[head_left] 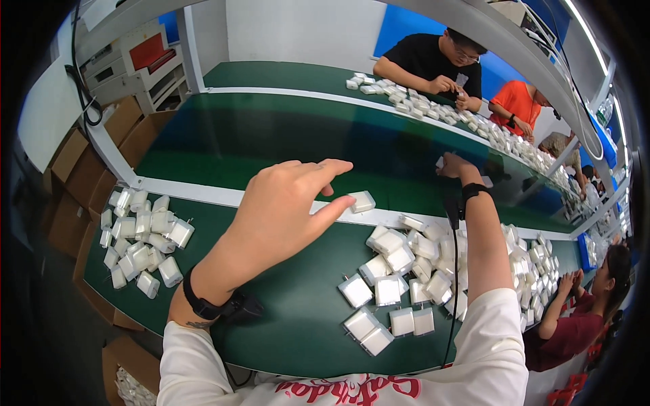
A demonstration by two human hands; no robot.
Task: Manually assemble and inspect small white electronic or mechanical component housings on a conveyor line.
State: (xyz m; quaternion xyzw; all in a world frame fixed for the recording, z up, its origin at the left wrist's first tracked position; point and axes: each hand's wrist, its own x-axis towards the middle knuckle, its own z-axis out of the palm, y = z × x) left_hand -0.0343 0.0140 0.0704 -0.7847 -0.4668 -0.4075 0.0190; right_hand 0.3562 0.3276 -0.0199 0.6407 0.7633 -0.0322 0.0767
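Observation:
My left hand (288, 196) is above the white rail in the middle, palm down, with thumb and fingers spread apart and nothing gripped. Just beyond its thumb tip is a white plug charger (362, 201) at the rail; whether the two touch I cannot tell. Farther right, my right hand (458, 167) reaches over the dark green belt, its fingers closed on a small white charger (440, 162), mostly covered by the hand. Below my right forearm, many white chargers (399, 259) lie in a loose heap on the green table, several with metal pins showing.
Another heap of chargers (143, 237) sits on the table's left end. A black cable (456, 291) hangs past the right heap. Cardboard boxes (81, 166) stand at the left. Across the belt (271, 135), co-workers handle more chargers (413, 101); another person (586, 304) sits at right.

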